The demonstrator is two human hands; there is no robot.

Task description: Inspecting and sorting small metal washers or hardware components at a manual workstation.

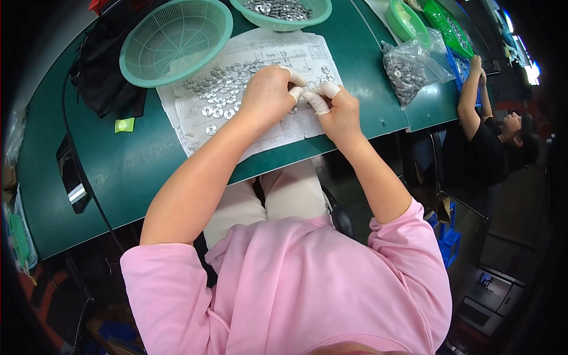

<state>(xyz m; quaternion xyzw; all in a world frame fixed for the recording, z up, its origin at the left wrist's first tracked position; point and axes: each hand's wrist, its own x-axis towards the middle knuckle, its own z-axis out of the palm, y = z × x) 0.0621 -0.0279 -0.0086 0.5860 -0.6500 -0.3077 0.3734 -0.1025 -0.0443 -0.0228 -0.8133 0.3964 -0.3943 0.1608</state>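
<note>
L hand [267, 94] and R hand [338, 111] meet over a printed sheet [296, 127] on the green table [136, 160]. Both wear white finger cots [319, 102] on the tips. L fingers curled, tips pressed together toward the R hand; R thumb and forefinger pinched close, tips touching the L ones. Whatever sits between the tips is too small to make out, prob. 1 washer, can't tell for sure.

Washers [219, 92]: flat silver rings spread loose on the sheet, just L of and partly under the L hand, a few more showing beyond the R hand near the sheet's far edge.

Behind the sheet, 2 pale green baskets: the L basket [174, 38] overlaps the sheet's far L corner, no parts visible in it; the far basket [283, 13] holds a heap of the same silver parts. A clear bag [411, 70] of small metal parts lies to the R, apart from the sheet. Beyond it more green trays [405, 21]. A black bag [100, 74] sits far L, a small green tag [124, 125] near it, and a dark phone [72, 177] at the table's L edge.

Another person [497, 136] in black sits at the R, arm raised to the table.
</note>
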